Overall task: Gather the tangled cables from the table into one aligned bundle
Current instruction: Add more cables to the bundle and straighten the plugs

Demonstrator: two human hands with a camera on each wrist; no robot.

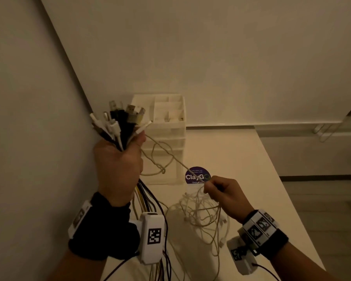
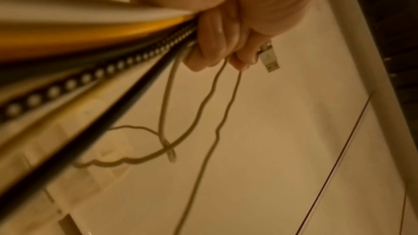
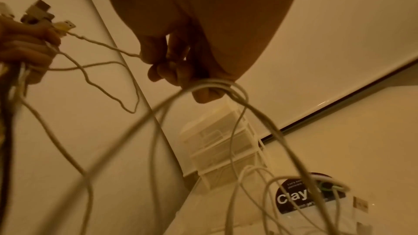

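Observation:
My left hand (image 1: 120,159) is raised above the table's left side and grips a bundle of cables (image 1: 118,126) with the plugs pointing up: white, black and yellow ones. The left wrist view shows the fingers (image 2: 212,42) curled round the cords, a USB plug (image 2: 269,58) sticking out. A thin white cable (image 1: 170,153) runs taut from that bundle down to my right hand (image 1: 223,193), which pinches it between thumb and fingers (image 3: 158,60). Below the right hand a tangle of white cables (image 1: 203,211) lies on the table, with loops hanging over its fingers.
A white drawer organiser (image 1: 168,134) stands at the back against the wall. A round purple sticker (image 1: 197,176) lies on the white table (image 1: 241,169). The table's right edge drops to the floor. Bundle cords hang down past my left wrist.

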